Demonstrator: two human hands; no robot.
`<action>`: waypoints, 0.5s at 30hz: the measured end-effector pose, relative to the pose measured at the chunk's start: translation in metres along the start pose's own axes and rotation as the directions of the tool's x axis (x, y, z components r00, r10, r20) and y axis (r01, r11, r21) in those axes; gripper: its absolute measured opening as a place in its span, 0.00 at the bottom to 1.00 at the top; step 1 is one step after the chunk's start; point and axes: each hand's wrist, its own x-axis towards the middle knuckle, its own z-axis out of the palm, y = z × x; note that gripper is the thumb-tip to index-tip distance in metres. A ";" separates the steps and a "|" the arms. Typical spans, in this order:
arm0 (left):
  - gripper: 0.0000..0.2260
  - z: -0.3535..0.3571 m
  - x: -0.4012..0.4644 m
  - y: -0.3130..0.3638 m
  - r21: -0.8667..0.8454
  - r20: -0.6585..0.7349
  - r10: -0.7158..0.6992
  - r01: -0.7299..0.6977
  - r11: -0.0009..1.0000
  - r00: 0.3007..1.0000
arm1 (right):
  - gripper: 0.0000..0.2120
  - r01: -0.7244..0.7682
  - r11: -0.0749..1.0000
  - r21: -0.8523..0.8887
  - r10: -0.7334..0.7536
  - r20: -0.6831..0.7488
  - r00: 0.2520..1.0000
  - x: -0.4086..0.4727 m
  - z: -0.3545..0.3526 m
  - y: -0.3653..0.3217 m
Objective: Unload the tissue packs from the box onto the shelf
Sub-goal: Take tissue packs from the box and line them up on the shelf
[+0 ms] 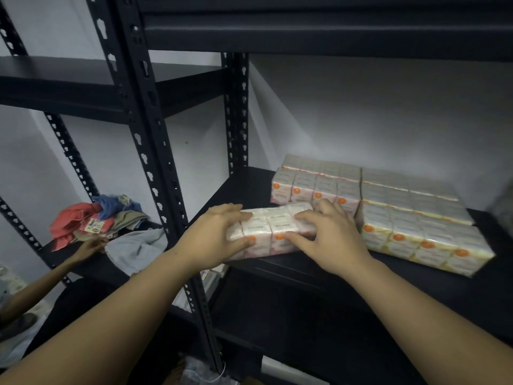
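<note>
- Both the left hand [219,234] and the right hand [330,240] grasp 1 tissue pack [270,229] between them, resting at the front edge of the shelf [305,270].
- Beyond the right hand's fingers and to its right, several packs [416,218] already lie placed; the box is out of view, so what remains cannot be told.
- Packs are blocky bundles in glossy, crinkly film; the shelf is matte black metal.
</note>
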 end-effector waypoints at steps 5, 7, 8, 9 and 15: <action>0.27 0.015 0.029 0.011 0.053 0.052 0.020 -0.023 0.998 0.998 | 0.24 -0.023 1.000 -0.015 0.022 -0.019 1.000 -0.013 -0.003 0.011; 0.29 0.017 0.039 0.017 0.001 0.070 0.017 -0.017 1.000 0.997 | 0.23 -0.024 1.000 -0.012 0.024 -0.014 1.000 -0.015 -0.006 0.018; 0.30 0.017 0.045 0.019 -0.009 0.085 0.024 -0.023 1.000 0.996 | 0.23 -0.027 1.000 -0.007 0.027 -0.012 1.000 -0.016 -0.008 0.022; 0.32 0.017 0.050 0.021 0.012 0.105 0.038 -0.040 0.999 0.994 | 0.23 -0.029 1.000 -0.001 0.029 -0.007 1.000 -0.017 -0.010 0.026; 0.44 0.028 0.069 0.047 0.205 0.173 0.138 -0.172 0.963 0.975 | 0.25 -0.033 0.999 -0.016 0.033 -0.013 0.999 -0.024 -0.029 0.051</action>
